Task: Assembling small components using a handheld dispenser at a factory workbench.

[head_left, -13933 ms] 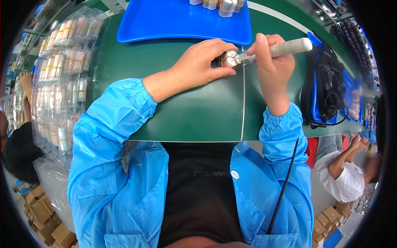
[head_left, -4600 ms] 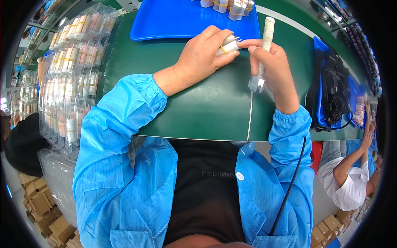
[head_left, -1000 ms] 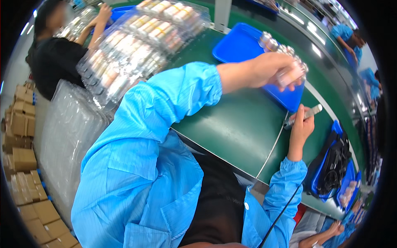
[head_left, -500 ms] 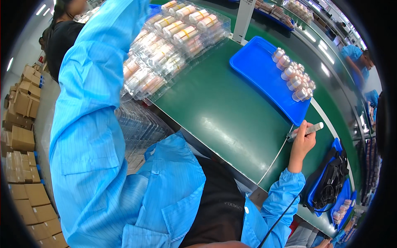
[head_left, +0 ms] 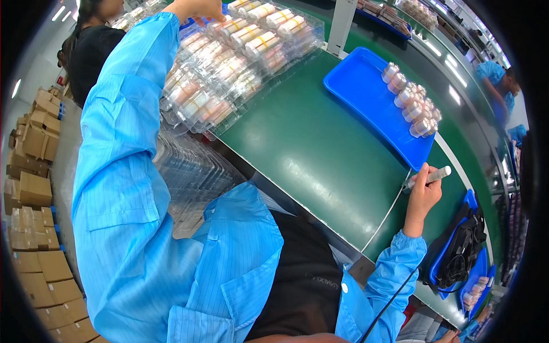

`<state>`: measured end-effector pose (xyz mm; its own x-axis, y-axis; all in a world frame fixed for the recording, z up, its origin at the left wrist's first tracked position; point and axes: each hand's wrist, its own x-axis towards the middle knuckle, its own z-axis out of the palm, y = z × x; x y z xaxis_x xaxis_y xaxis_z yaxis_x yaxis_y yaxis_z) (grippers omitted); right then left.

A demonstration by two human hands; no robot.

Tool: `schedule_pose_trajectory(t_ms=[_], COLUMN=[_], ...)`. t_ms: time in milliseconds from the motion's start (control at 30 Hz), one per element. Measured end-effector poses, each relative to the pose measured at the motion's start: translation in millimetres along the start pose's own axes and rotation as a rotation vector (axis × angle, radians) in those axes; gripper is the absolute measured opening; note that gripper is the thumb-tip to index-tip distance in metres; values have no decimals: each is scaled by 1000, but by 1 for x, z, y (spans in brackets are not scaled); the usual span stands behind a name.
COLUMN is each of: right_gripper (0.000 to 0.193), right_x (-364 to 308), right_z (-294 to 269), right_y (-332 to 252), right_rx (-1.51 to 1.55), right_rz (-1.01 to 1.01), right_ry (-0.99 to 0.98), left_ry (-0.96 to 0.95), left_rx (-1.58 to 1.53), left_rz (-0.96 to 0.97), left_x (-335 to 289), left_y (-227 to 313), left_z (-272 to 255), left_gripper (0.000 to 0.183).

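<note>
Left hand point(head_left: 198, 8) is hovering at banded cylinder bundles point(head_left: 262, 45) in stacked clear trays point(head_left: 313, 40), fingers half-curled, grip unclear, right hand point(head_left: 421, 201) is firmly clasping a white-wrapped tool point(head_left: 440, 174); bundles are looking stiff, slick, weighty, best taken mid-body.

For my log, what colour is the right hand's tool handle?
The handle is whitish, clearest in head view.

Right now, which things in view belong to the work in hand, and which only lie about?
Likely in the work:
- white-handled tool, in the right hand
- clear trays of banded bundles, by the left hand
- large blue tray

Seemingly lying about:
- black strapped item
- cardboard boxes
</note>
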<state>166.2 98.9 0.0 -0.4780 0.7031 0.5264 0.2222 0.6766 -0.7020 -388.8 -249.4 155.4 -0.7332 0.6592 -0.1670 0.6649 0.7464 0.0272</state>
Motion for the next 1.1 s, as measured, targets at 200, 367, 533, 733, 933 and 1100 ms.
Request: schedule_pose_trajectory(t_ms=[200,367,533,733,933,1100], right_gripper=[21,23,26,29,30,26], right_x=[-2,-1,2,3,7,3], right_z=[-1,3,6,0,-3,-5], right_y=[-3,3,-5,-10,-23,-18], right_rx=[24,17,17,6,-26,-2], right_rz=[2,6,-20,21,18,-6], right_ry=[45,48,72,72,-8,-24], left_ry=[388,392,374,392,327,669], left_rx=[-64,175,-234,-437,-892,-913], left_rz=[1552,457,700,470,522,411], left_x=[27,40,92,112,121,74], left_y=[1,204,355,408,387,371], left_z=[-33,-50,15,132,154,136], left_gripper=[30,29,32,56,51,45])
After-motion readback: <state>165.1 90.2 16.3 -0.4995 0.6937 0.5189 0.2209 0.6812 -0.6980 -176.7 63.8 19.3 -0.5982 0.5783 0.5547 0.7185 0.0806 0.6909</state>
